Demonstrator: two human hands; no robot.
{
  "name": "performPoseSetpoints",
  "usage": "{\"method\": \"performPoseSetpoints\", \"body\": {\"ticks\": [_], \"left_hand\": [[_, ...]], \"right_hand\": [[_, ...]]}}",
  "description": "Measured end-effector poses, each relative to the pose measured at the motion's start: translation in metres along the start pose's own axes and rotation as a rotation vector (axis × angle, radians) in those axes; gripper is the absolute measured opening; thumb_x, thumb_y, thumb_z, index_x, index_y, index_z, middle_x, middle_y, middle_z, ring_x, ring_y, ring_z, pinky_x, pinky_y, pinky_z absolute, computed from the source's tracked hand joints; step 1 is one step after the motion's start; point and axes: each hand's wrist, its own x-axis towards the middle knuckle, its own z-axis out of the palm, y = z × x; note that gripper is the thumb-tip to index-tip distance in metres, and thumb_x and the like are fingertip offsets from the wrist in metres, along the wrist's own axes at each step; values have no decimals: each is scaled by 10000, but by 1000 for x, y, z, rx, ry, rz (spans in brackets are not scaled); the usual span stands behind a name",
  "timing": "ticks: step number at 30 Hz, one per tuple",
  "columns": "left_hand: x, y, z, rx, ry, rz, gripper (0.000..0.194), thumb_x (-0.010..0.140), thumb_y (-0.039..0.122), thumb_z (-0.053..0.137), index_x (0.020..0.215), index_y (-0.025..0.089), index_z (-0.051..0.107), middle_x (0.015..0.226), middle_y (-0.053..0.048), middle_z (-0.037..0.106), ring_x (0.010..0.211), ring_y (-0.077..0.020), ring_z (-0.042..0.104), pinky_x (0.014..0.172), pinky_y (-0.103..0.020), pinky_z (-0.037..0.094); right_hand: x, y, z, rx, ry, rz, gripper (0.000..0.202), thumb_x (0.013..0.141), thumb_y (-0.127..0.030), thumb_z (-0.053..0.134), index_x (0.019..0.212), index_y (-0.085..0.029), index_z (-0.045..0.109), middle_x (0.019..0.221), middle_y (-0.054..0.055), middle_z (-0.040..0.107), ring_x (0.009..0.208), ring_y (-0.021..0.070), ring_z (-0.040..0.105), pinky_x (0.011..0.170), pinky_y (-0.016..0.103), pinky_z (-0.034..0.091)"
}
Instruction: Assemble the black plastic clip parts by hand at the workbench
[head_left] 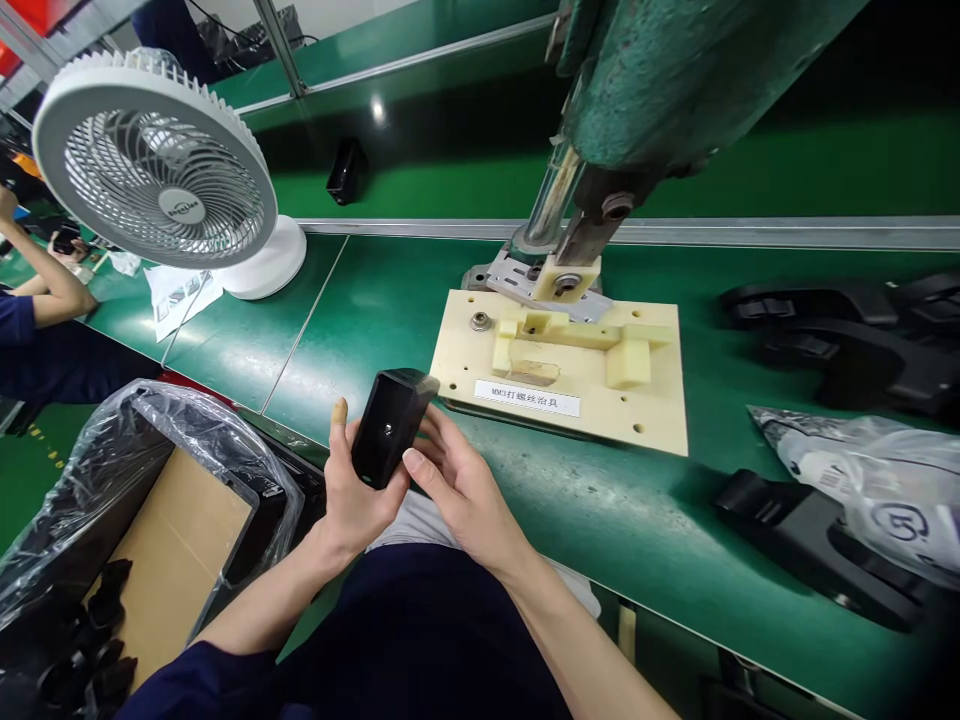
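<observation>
1. Head view: the left hand (352, 490) and the right hand (457, 480) together clasp a black plastic part (390, 425), fingers closed around it; the left wraps its lower left side, and the right thumb presses against its lower right edge.
2. The part stands tilted, its top leaning right, held above the near edge of the green table (585, 500) (just over the person's lap).
3. Just beyond it lies a cream jig plate (652, 405) with a white label, under a green press (652, 70).
4. To the right lie more black parts (810, 540) and a plastic bag (885, 470).
5. At left stand a white fan (157, 160) and a bag-lined cardboard box (172, 550).
6. A co-worker's arm (52, 285) shows at far left.
</observation>
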Motion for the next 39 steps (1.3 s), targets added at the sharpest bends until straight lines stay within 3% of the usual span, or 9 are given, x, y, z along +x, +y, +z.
{"method": "performPoseSetpoints", "body": {"ticks": [9, 20, 35, 39], "left_hand": [[0, 0, 0, 40, 4, 89, 889, 782, 337, 666, 1467, 169, 127, 1067, -129, 623, 851, -205, 669, 685, -303, 566], [3, 2, -3, 131, 54, 205, 834, 795, 357, 653, 1463, 157, 195, 1090, -127, 639, 888, -209, 683, 721, -306, 581], [3, 5, -7, 106, 42, 110, 796, 765, 366, 668, 1421, 140, 278, 1057, -134, 665, 913, -235, 686, 750, -332, 578], [3, 8, -9, 78, 17, 10, 773, 751, 405, 672, 1391, 132, 335, 1076, -136, 672, 957, -252, 680, 770, -346, 577]], "right_hand": [[0, 0, -1, 26, -13, 35, 558, 910, -402, 559, 1392, -215, 349, 1334, 115, 520, 1114, 200, 596, 1011, 401, 498], [0, -1, 0, 43, -35, 57, 570, 914, -382, 548, 1410, -218, 320, 1307, 103, 544, 1125, 189, 591, 996, 379, 509], [-2, -2, 3, 62, -35, 59, 562, 908, -379, 562, 1398, -223, 336, 1290, 107, 554, 1094, 200, 602, 977, 390, 510], [-2, -6, 5, 69, -36, 62, 564, 903, -365, 570, 1401, -226, 343, 1270, 103, 568, 1076, 209, 608, 969, 397, 502]]}}
